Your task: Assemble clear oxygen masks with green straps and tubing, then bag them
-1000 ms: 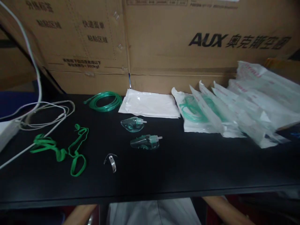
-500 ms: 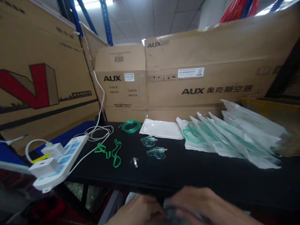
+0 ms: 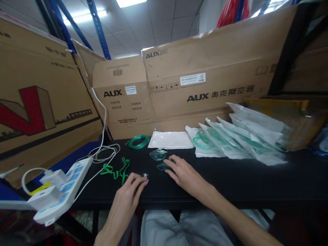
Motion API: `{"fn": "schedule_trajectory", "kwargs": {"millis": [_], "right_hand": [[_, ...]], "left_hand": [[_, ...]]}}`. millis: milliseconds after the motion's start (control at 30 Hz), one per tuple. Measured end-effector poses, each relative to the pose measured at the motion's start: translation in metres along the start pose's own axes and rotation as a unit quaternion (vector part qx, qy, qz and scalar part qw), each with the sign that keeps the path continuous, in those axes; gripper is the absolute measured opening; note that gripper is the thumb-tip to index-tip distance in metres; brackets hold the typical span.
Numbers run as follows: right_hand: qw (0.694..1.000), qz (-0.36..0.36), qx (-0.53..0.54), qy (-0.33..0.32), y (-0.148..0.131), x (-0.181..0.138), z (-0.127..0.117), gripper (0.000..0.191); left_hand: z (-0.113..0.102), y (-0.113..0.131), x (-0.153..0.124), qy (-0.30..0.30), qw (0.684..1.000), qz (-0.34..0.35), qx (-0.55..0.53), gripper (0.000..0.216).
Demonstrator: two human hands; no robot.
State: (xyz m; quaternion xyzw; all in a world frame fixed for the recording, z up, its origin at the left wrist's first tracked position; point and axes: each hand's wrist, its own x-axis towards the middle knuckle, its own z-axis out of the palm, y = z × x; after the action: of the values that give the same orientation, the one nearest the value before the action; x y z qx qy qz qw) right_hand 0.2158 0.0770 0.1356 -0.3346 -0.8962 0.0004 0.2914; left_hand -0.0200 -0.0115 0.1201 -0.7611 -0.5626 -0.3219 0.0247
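My left hand (image 3: 128, 194) lies on the black table (image 3: 230, 184) with its fingers stretched toward a small metal clip (image 3: 146, 176), fingertips touching it. My right hand (image 3: 183, 172) rests over the nearer clear green mask (image 3: 162, 166), fingers spread on it and partly hiding it. A second clear mask (image 3: 157, 154) sits just beyond. A green elastic strap (image 3: 115, 170) lies left of my left hand. A coil of green tubing (image 3: 138, 141) lies at the back.
Flat white pouches (image 3: 171, 139) and a row of bagged mask kits (image 3: 235, 140) lie along the back right. A white power strip (image 3: 61, 191) with plugs and white cables hangs off the left edge. Large cardboard boxes (image 3: 205, 82) wall the back and left.
Both hands have come up from below the table edge onto the table: the left to the metal clip, the right onto the nearer mask. The camera has tilted slightly.
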Motion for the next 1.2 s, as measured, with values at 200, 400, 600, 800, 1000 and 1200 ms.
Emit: {"fn": "schedule_trajectory", "kwargs": {"millis": [200, 400, 600, 800, 1000, 1200], "right_hand": [[0.986, 0.048, 0.157, 0.017, 0.013, -0.032, -0.013, 0.027], [0.964, 0.097, 0.247, 0.017, 0.014, -0.049, -0.025, 0.033], [0.946, 0.12, 0.3, 0.028, 0.014, -0.048, -0.034, 0.028], [0.928, 0.139, 0.344, 0.004, 0.017, -0.048, -0.038, 0.023], [0.925, 0.12, 0.36, -0.005, 0.017, -0.049, -0.041, 0.023], [0.922, 0.104, 0.373, -0.015, 0.016, -0.051, -0.043, 0.023]], "left_hand": [[0.014, 0.021, 0.013, -0.057, 0.996, 0.057, -0.024, 0.023], [0.025, 0.042, 0.037, -0.084, 0.988, 0.078, -0.103, 0.023], [0.035, 0.053, 0.054, -0.081, 0.978, 0.094, -0.168, 0.022], [0.038, 0.058, 0.057, -0.08, 0.977, 0.052, -0.189, 0.014], [0.038, 0.054, 0.051, -0.047, 0.975, 0.022, -0.216, 0.019], [0.037, 0.05, 0.052, -0.064, 0.956, -0.011, -0.286, 0.019]]}}
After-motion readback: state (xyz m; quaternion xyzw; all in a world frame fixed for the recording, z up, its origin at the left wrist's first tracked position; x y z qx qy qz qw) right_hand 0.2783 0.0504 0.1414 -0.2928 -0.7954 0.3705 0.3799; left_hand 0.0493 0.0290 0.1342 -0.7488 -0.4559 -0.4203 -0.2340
